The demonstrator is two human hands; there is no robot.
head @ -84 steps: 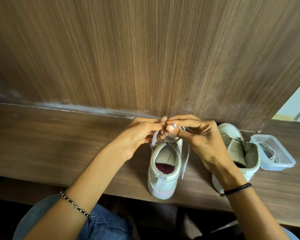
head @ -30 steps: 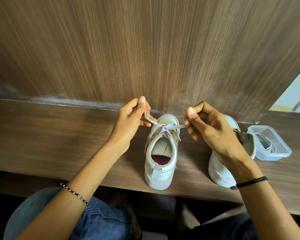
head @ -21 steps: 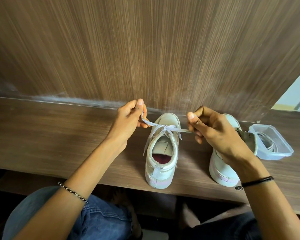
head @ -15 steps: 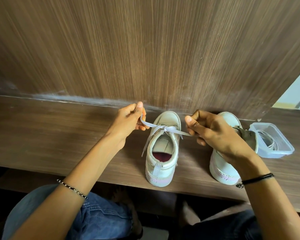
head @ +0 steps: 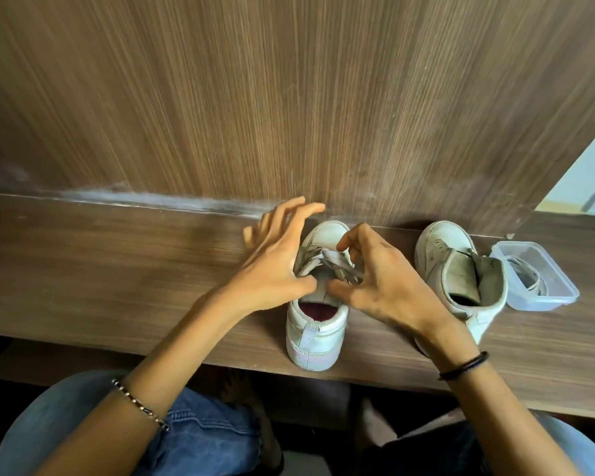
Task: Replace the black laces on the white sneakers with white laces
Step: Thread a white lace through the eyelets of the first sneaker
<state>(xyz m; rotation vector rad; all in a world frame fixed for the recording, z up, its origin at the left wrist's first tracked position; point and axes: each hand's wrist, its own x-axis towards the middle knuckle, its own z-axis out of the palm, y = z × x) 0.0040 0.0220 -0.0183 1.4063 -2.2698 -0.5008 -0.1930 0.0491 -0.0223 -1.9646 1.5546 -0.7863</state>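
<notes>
— Laces (head: 327,264), flat and white, lie bunched over the tongue of your middle sneaker (head: 315,326). It is the smooth white one with its heel toward you and a dark red lining.
— Your left hand (head: 275,266) has its fingers (head: 289,214) straight and fanned apart above the toe. Only the thumb presses at the tongue's edge.
— Your right hand (head: 389,286) arches over the bunch, fingers (head: 349,240) curled, thumb low by the tongue. Whether you pinch the lace there, I cannot tell.
— The 2nd sneaker (head: 461,269) stands to your right, scuffed, its padded tongue upright.
— Just beside it sits a clear plastic tub (head: 547,304) with rounded corners. A coiled lace (head: 526,274) lies inside, its colour unclear.
— Both shoes stand on the streaked wood-grain surface (head: 117,269), toes close to a matching upright panel (head: 289,97).
— A beaded bracelet (head: 138,403) circles your left wrist and a thin black band (head: 464,367) your right, with blue denim (head: 203,427) below.
</notes>
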